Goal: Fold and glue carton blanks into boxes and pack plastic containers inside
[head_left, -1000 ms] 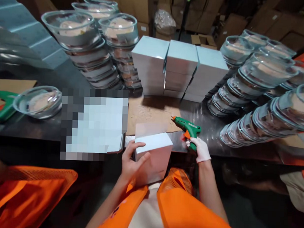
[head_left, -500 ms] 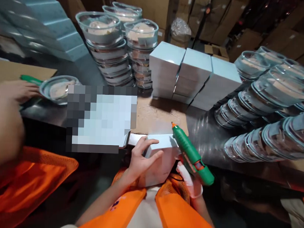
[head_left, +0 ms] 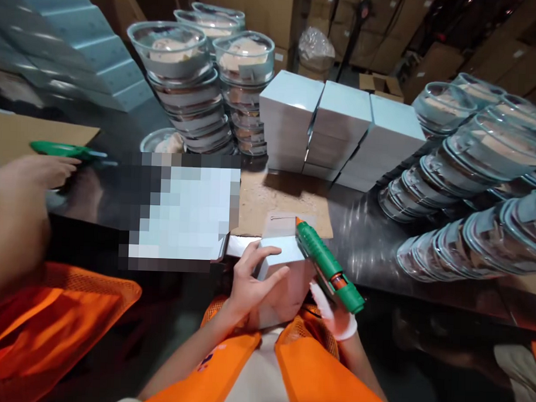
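Note:
My left hand point(head_left: 253, 282) grips a white cardboard box point(head_left: 286, 286) close to my body, with the thumb and fingers across its top and near side. A flap point(head_left: 278, 225) of the box stands out at its far end. In my right hand point(head_left: 337, 321), which wears a white glove, is a green glue gun point(head_left: 321, 250). Its orange nozzle tip is over the flap's right part; whether they touch I cannot tell. The fingers of my right hand are mostly hidden beneath the gun.
A cardboard sheet point(head_left: 250, 194) lies on the metal table point(head_left: 359, 227). Behind it stand white boxes point(head_left: 345, 121), with stacks of clear tubs point(head_left: 184, 92) on both sides. At left, a co-worker's hand point(head_left: 44, 172) holds another green glue gun point(head_left: 61, 150). A blurred-out patch point(head_left: 184, 213) covers something.
My glue gun has shifted left and its tip now lies over the flap. My left hand stays on the box. At left, a tub has moved away from the co-worker's hand toward the stacks.

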Action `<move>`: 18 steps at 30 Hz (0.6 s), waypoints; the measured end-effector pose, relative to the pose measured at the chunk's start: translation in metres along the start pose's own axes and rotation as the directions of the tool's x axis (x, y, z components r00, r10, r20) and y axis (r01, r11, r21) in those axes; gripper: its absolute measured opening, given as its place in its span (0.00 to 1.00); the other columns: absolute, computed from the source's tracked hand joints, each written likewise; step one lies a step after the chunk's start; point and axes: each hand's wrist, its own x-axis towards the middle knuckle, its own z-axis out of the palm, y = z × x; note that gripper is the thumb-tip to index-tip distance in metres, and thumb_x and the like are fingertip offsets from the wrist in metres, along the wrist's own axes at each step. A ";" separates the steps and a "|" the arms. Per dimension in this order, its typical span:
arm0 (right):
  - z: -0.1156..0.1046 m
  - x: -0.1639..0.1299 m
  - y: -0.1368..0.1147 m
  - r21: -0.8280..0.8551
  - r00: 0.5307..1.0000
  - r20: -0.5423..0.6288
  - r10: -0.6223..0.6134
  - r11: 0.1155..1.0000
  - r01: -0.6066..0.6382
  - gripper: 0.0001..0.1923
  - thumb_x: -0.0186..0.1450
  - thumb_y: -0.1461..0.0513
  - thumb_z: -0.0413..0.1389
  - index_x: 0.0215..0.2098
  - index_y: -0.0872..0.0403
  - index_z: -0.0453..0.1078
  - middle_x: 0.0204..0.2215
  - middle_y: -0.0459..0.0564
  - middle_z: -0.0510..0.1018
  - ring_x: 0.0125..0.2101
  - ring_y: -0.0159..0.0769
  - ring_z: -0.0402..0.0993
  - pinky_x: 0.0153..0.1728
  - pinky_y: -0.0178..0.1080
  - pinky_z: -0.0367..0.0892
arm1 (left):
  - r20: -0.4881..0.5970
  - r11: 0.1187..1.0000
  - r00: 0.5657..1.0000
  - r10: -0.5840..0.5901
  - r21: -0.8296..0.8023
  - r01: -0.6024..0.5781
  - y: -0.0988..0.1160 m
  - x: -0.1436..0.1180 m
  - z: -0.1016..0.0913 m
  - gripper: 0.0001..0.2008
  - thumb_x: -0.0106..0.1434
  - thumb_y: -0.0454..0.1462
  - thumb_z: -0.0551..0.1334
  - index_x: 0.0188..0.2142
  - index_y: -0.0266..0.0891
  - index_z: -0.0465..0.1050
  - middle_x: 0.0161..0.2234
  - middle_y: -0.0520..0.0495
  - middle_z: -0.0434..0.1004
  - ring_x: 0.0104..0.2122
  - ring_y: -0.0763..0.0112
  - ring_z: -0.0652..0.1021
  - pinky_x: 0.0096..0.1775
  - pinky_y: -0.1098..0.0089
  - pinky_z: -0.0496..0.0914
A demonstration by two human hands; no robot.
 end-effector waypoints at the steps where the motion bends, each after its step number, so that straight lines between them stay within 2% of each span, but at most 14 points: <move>1: -0.002 -0.001 0.005 0.012 0.999 -0.038 0.026 1.000 -0.026 0.17 0.60 0.44 0.67 0.30 0.48 0.78 0.26 0.53 0.79 0.30 0.48 0.79 0.39 0.51 0.81 | 0.003 1.000 1.000 -0.002 0.006 0.002 -0.001 0.000 -0.001 0.11 0.65 0.45 0.72 0.45 0.45 0.83 0.43 0.46 0.85 0.49 0.59 0.81 0.53 0.60 0.76; 3: -0.005 -0.002 0.016 0.041 0.992 -0.102 0.074 0.997 -0.070 0.19 0.61 0.43 0.66 0.28 0.48 0.76 0.22 0.51 0.77 0.25 0.45 0.76 0.33 0.50 0.80 | 0.007 1.000 1.000 -0.003 0.011 0.003 -0.001 -0.001 -0.001 0.11 0.66 0.45 0.72 0.44 0.45 0.83 0.42 0.47 0.85 0.50 0.59 0.81 0.55 0.59 0.75; 5: -0.006 -0.004 0.023 0.067 0.984 -0.148 0.102 0.993 -0.092 0.21 0.60 0.42 0.67 0.25 0.49 0.75 0.21 0.51 0.77 0.24 0.43 0.75 0.31 0.49 0.79 | 0.008 1.000 1.000 -0.007 0.002 0.007 -0.001 -0.002 -0.002 0.11 0.66 0.45 0.72 0.44 0.45 0.83 0.42 0.46 0.86 0.50 0.59 0.81 0.55 0.60 0.76; 10: -0.015 -0.003 0.021 0.225 0.946 -0.237 0.220 0.960 -0.167 0.23 0.52 0.44 0.73 0.33 0.53 0.82 0.31 0.54 0.85 0.27 0.41 0.79 0.30 0.45 0.80 | 0.009 0.997 0.997 -0.073 -0.018 0.073 -0.004 -0.002 -0.006 0.12 0.65 0.47 0.72 0.44 0.45 0.83 0.43 0.46 0.85 0.51 0.59 0.81 0.55 0.61 0.75; 12: -0.024 0.005 0.017 0.290 0.934 -0.228 0.275 0.935 -0.205 0.25 0.51 0.44 0.74 0.37 0.54 0.84 0.28 0.52 0.84 0.22 0.35 0.74 0.23 0.39 0.75 | 0.004 0.994 0.994 -0.107 -0.030 0.107 -0.007 -0.002 -0.009 0.13 0.65 0.48 0.72 0.43 0.45 0.83 0.43 0.46 0.85 0.51 0.58 0.81 0.57 0.60 0.74; 15: -0.035 0.031 0.015 0.392 0.900 -0.182 0.396 0.869 -0.303 0.31 0.50 0.45 0.74 0.44 0.57 0.84 0.21 0.47 0.80 0.15 0.29 0.65 0.13 0.32 0.60 | -0.015 0.986 0.989 -0.148 -0.081 0.146 -0.014 -0.004 -0.013 0.14 0.64 0.48 0.72 0.43 0.44 0.82 0.43 0.45 0.85 0.52 0.57 0.81 0.58 0.59 0.73; 16: -0.036 0.042 0.016 0.439 0.883 -0.161 0.441 0.833 -0.336 0.32 0.49 0.46 0.74 0.45 0.57 0.83 0.23 0.47 0.82 0.15 0.28 0.65 0.11 0.31 0.57 | -0.013 0.983 0.988 -0.155 -0.101 0.153 -0.015 -0.004 -0.014 0.14 0.64 0.49 0.72 0.43 0.43 0.82 0.43 0.45 0.85 0.51 0.57 0.81 0.58 0.59 0.73; 18: -0.036 0.064 0.018 0.534 0.855 -0.104 0.508 0.754 -0.383 0.31 0.49 0.48 0.74 0.44 0.58 0.82 0.31 0.51 0.86 0.15 0.28 0.68 0.12 0.31 0.59 | -0.004 0.981 0.989 -0.149 -0.128 0.147 -0.018 -0.004 -0.014 0.15 0.63 0.49 0.73 0.43 0.43 0.81 0.44 0.44 0.84 0.51 0.57 0.81 0.56 0.59 0.73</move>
